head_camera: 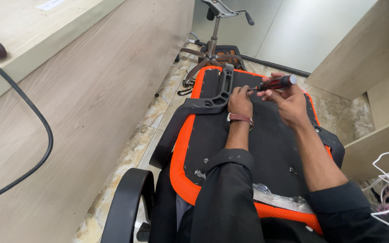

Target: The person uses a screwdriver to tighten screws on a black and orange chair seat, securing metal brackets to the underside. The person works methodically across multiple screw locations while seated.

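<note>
Screwdriver (273,83), red and black in the handle, lies level at about one o'clock of the upturned chair seat (266,144), tip pointing toward nine o'clock. Going left to right, I note a black cable (41,121) against the wood panel, then the grey armrest bracket (217,96) on the seat's ten o'clock edge. My left hand (240,101), fingers curled together, pinches at the tip. My right hand (289,101) wraps its fingers around the handle.
</note>
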